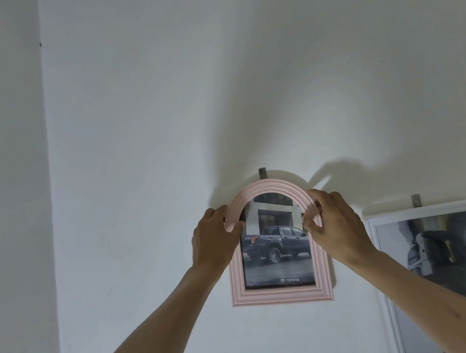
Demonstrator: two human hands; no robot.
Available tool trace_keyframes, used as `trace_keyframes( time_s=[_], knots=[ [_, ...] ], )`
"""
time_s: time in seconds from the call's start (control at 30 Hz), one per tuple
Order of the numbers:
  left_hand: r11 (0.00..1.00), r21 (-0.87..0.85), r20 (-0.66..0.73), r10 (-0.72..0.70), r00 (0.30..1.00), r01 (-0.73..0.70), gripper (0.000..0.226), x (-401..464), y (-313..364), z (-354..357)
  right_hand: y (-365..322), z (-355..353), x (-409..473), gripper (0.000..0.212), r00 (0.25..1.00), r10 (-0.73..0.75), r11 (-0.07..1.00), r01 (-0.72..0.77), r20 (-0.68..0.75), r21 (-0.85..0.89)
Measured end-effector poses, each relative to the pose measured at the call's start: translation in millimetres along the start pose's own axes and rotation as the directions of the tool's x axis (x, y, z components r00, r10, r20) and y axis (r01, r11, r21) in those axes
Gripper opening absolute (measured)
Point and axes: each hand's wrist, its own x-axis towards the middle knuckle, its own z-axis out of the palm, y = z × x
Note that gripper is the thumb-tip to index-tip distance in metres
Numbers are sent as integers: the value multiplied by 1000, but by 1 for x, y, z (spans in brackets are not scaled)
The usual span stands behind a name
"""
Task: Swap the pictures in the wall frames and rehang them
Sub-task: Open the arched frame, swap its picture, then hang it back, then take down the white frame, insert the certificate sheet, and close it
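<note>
Both the left hand [214, 238] and the right hand [336, 220] grip the arch of the pink frame [282, 294] against the wall under its hook [262, 173], while the white frame [374, 245] hangs beside it, so whether the swap is already done I cannot tell.

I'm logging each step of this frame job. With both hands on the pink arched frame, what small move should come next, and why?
Probably lift the pink arched frame slightly to clear or seat on the hook: the left hand and right hand grip its arch just below that hook.
</note>
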Motion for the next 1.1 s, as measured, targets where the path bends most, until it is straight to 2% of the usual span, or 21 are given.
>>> trace_keyframes(
  time_s=[0.1,0.2,0.3,0.47,0.67,0.73,0.87,1.1],
  knots=[
    [1000,4,-2,2,1000,-2,36,-1,2,-2,3,-2,-1,45,1000,-20,1000,20,10,-4],
    [998,44,-10,-33,999,34,53,-2,4,-5,2,-10,-3,44,1000,7,1000,-7,15,-22],
    [996,79,-66,-46,997,51,61,-6,6,-7,1,-23,-8,53,998,59,996,-59,2,-68],
    [1000,21,-193,17,981,-13,54,-17,22,-1,14,-49,-10,58,998,65,994,-67,-23,-86],
    [981,-19,-233,183,955,-193,43,-39,63,29,63,-93,-20,59,991,106,988,-115,-86,-100],
    [973,-78,-210,197,958,-217,45,-47,80,45,84,-109,-25,58,983,135,983,-149,-127,-111],
    [963,-244,-95,93,991,-113,48,-70,117,77,125,-138,-42,60,957,240,952,-265,-165,-154],
    [928,-353,172,-60,983,118,61,-102,165,132,194,-164,-79,72,921,390,912,-387,-6,-136]
  ],
)
